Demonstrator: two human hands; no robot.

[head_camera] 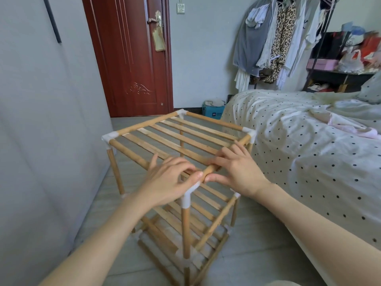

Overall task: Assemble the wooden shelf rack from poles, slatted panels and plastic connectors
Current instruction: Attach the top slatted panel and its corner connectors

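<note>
Bed (299,141) just beside rack (179,139)

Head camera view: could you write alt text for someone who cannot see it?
Two bare hands, left hand and right hand, grip the near corner of a wooden shelf rack, where a pole end meets a white plastic connector. A polka-dot bed stands beside it.

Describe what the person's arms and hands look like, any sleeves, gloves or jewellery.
Both forearms are bare, with no sleeves in view. The left hand and right hand wear no gloves, and no rings, watch or bracelets show. Fingernails look short and unpainted.
</note>
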